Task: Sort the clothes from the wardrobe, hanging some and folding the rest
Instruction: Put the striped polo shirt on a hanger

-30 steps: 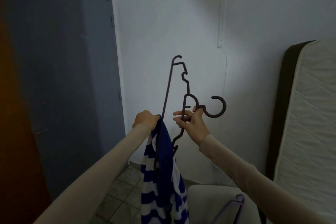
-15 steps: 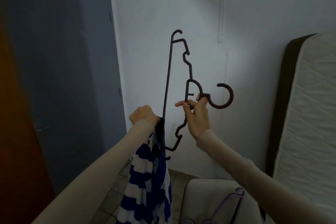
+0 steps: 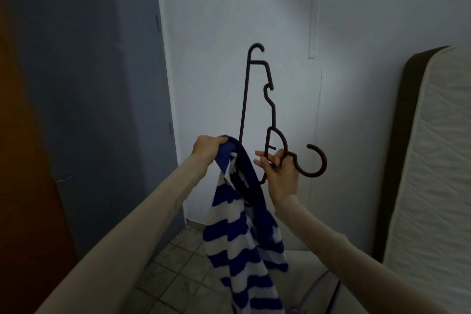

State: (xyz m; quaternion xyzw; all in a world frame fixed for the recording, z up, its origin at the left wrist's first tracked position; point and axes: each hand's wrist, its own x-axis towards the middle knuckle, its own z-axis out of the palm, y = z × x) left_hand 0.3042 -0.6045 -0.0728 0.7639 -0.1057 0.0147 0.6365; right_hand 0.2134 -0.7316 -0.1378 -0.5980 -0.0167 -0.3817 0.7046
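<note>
Hands: two. The left hand [image 3: 207, 148] grips the garment's dark blue neckline; the right hand [image 3: 279, 172] holds the hanger at the base of its hook.
Hangers: one dark plastic hanger [image 3: 257, 109], turned on end, its hook pointing to 3 o'clock.
Garments: one blue-and-white striped top [image 3: 242, 242], hanging toward 6 o'clock from the left hand, with the hanger's lower end inside its neck opening.
Sleeves: two pale long sleeves, one on each arm.
Doors: one grey door [image 3: 96, 99] at 9 o'clock.
Mattresses: one quilted white mattress [image 3: 438, 160] stood upright at 3 o'clock.
Wall conduits: one thin white strip [image 3: 314, 7] running down the wall at 12 o'clock.
</note>
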